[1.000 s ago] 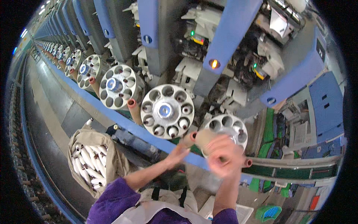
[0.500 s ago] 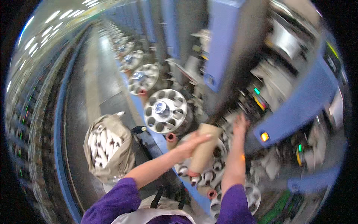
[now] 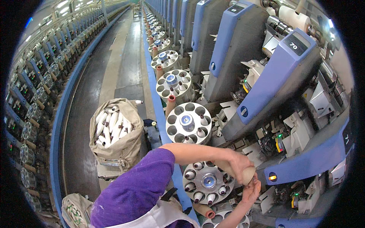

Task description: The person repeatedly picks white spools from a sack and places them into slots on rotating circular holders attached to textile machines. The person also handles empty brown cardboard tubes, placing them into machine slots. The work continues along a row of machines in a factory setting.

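My left hand [image 3: 238, 165] reaches across to the right, its fingers wrapped round a tan paper cone tube [image 3: 249, 175]. Close under the cone's wide end is my right hand [image 3: 251, 191], with fingers drawn together; whatever they pinch is too small to make out. Both hands are beside a round white bobbin magazine [image 3: 208, 165]. Several white yarn bobbins [image 3: 211, 198] with dark tips stand in its holes. Another cone tube [image 3: 203, 209] with a reddish end lies below that magazine.
A row of blue-and-grey winding units [image 3: 273, 81] runs along the right, one with an orange lit knob [image 3: 272, 177]. More magazines [image 3: 189, 123] line the blue rail [image 3: 161, 121]. To the left stands a cloth sack [image 3: 133, 146] of white bobbins; a second sack [image 3: 78, 203] is nearer.
My left hand has carried the cone tube rightward, toward the winding unit. The right hand, formerly apart with fingers at the machine, is now at the cone's end. The view has shifted.
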Motion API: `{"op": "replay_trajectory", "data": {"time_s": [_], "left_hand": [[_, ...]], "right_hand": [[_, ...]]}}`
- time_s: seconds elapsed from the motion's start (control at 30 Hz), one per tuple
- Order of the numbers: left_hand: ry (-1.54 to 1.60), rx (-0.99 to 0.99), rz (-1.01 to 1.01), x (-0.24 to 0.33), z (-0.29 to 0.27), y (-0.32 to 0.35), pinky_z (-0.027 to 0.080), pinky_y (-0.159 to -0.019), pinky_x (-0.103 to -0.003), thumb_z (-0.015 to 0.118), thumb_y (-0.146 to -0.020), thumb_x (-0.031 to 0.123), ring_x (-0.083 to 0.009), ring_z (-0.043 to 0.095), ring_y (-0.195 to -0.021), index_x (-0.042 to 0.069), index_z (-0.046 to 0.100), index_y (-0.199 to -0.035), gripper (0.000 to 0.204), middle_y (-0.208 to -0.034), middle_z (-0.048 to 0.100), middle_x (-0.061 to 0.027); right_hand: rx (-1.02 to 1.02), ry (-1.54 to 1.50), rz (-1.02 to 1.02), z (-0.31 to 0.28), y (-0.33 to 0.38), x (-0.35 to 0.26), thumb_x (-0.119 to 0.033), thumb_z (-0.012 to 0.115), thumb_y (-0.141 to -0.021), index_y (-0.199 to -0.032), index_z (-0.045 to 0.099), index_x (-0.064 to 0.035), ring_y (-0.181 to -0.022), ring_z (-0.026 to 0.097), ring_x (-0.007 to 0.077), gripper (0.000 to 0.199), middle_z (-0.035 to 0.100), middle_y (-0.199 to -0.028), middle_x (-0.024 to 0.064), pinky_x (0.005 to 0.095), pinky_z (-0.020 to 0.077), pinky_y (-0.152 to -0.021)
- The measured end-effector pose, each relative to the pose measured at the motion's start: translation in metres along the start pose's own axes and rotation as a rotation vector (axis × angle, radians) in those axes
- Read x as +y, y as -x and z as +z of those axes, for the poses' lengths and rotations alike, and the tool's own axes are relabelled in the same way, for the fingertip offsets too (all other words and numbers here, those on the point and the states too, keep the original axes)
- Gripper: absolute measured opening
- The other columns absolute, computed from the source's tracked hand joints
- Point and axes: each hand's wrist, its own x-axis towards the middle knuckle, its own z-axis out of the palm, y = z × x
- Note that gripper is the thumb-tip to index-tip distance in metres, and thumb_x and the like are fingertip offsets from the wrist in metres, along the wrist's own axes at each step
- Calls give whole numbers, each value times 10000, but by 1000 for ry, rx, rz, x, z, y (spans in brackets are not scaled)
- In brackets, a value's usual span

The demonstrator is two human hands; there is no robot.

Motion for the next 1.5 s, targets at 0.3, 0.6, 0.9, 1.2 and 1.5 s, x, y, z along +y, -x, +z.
{"op": "replay_trajectory", "data": {"time_s": [0.3, 0.6, 0.9, 1.2, 1.5], "left_hand": [[-73, 624, -115, -33, -8, 58, 415, -912, -411, 797, -541, 332, -372, 482, -1068, 4, 354, -1202, 860, -1118, 467, -252], [-143, 652, 248, 65, -68, 41, 437, -894, -415, 721, -649, 393, -371, 502, -1084, 45, 411, -1251, 761, -1162, 510, -217], [984, 609, 372, 32, -74, 19, 384, -950, -318, 769, -663, 417, -169, 498, -1092, 6, 401, -1276, 825, -1182, 521, -73], [832, 714, 319, 107, -155, -31, 439, -897, -341, 788, -643, 315, -179, 537, -1037, 35, 449, -1258, 756, -1144, 559, -74], [-508, 909, 376, 183, -298, -148, 465, -839, -375, 743, -611, 472, -296, 597, -970, 6, 527, -1174, 763, -1044, 608, -189]], "right_hand": [[74, 1233, -483, 91, 3, -65, -121, 465, -919, -770, 513, 2, -603, 473, 151, 200, 513, -804, 103, 261, 393, -523], [-491, 1861, -1064, 250, -19, -95, 9, 609, -675, -782, 611, -38, -750, 552, 302, 116, 544, -855, 131, 384, 445, -630], [-78, 1667, -562, 273, -72, -183, -166, 716, -703, -1007, 650, -40, -619, 465, 102, 335, 516, -827, 39, 257, 387, -549], [268, 2549, -1004, 291, -148, -324, -239, 573, -802, -834, 619, -1, -691, 604, 299, 244, 589, -750, 187, 407, 475, -620], [1341, 2804, -1112, 300, -298, -482, -276, 517, -823, -915, 680, -101, -1013, 568, 283, 256, 599, -1093, 112, 473, 479, -754]]}}
